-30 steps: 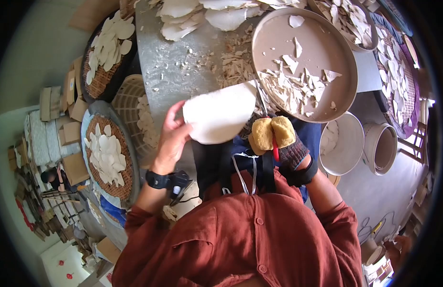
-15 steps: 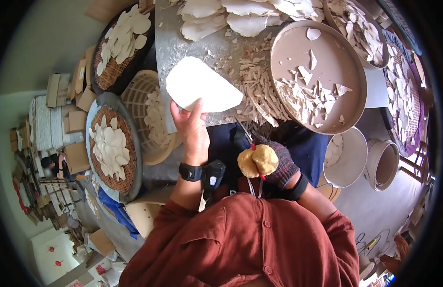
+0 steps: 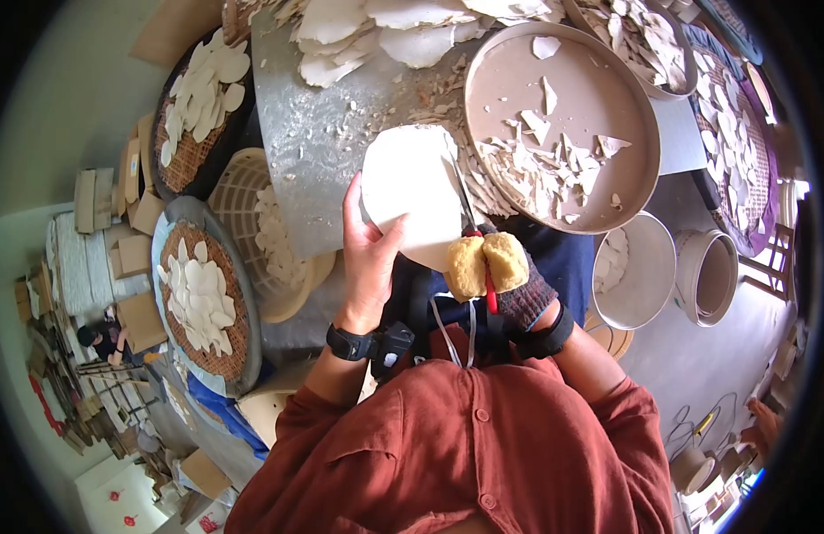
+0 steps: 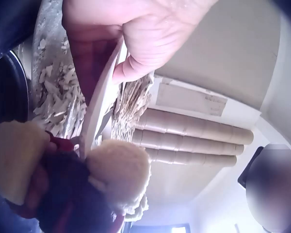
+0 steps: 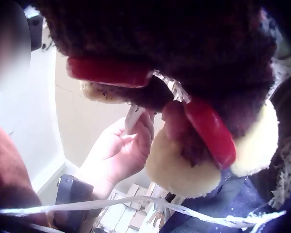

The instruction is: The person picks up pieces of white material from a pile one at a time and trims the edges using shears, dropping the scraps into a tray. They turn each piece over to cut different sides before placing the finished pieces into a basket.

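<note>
My bare left hand (image 3: 369, 267) grips a thin white slab (image 3: 410, 187) by its lower left edge, thumb on the face towards me. In the left wrist view the slab (image 4: 98, 107) shows edge-on between thumb and fingers. My right hand (image 3: 528, 301), in a dark knitted glove, holds red-handled scissors (image 3: 492, 298) wrapped with yellow sponge padding (image 3: 468, 267). Their blade points away from me along the slab's right edge. The right wrist view shows both red handles (image 5: 111, 73) around the gloved fingers, set apart from each other.
A round tan tray (image 3: 577, 80) of white offcuts stands on the metal table (image 3: 296, 169), beside stacked white slabs (image 3: 341, 40). On the left are a plastic basket (image 3: 238, 191) and a woven tray (image 3: 176, 307) with white pieces. White buckets (image 3: 639, 298) stand at the right.
The slab first swung up and left, away from the scissors, and turned; now it is back right against the blade. The left hand moved with it.
</note>
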Demonstrator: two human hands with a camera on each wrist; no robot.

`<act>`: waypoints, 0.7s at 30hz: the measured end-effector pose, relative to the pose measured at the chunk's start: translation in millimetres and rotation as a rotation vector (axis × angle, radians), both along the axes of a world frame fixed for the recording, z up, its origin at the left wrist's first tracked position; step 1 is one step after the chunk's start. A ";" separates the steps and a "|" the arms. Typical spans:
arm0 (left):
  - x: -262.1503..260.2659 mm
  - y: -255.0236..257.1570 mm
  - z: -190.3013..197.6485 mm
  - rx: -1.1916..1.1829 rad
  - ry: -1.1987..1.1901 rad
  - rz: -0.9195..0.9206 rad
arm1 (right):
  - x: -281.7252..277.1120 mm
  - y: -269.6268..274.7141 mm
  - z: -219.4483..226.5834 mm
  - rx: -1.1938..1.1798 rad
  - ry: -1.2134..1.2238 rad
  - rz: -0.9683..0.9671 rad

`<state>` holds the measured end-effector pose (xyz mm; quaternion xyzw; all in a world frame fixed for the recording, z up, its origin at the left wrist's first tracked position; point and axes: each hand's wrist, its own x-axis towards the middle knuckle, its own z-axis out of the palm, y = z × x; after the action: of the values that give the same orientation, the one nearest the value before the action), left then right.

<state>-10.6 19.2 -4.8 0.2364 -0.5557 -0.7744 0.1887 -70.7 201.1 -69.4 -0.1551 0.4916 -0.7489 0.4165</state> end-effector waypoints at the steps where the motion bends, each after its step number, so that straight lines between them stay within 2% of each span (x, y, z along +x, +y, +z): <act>1: -4.0 3.6 -0.6 -0.043 0.016 -0.012 | -0.8 3.8 2.3 0.001 -0.036 -0.020; 3: -10.3 6.4 -2.3 0.001 0.001 -0.054 | -2.6 11.5 6.9 0.002 -0.108 -0.061; 4: -13.4 8.9 -2.4 0.017 -0.007 -0.066 | -2.9 15.6 6.2 0.032 -0.034 -0.076; 7: -20.5 10.1 6.2 0.054 -0.045 -0.156 | -2.6 27.2 -0.8 -0.233 -0.322 -0.107; 9: -20.1 5.8 12.3 0.024 -0.067 -0.243 | 0.6 27.5 -20.4 -0.636 -0.778 -0.124; 11: -19.1 -0.9 15.5 -0.059 -0.077 -0.338 | 3.0 29.6 -34.3 -0.536 -0.509 -0.131; 13: -13.9 -3.4 20.0 -0.049 -0.116 -0.386 | -5.9 27.8 -20.1 -0.667 -0.672 -0.069; 15: -9.3 -6.0 24.5 -0.031 -0.137 -0.385 | -7.7 28.1 -15.3 0.049 0.120 -0.056; 16: -6.8 -9.9 25.1 -0.019 -0.147 -0.386 | -8.9 26.0 -9.4 -0.029 -0.024 -0.036; 18: -2.2 -18.4 23.1 0.008 -0.165 -0.386 | -8.5 24.5 12.7 -0.398 -0.752 -0.045; 21: 4.0 -23.9 11.3 0.012 -0.179 -0.200 | -12.2 24.3 12.2 -0.235 -0.272 0.061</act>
<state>-6.6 -4.7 6.5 0.2489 -0.5865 -0.7685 0.0588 -82.9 225.3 -57.2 -0.1146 0.3348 -0.8023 0.4807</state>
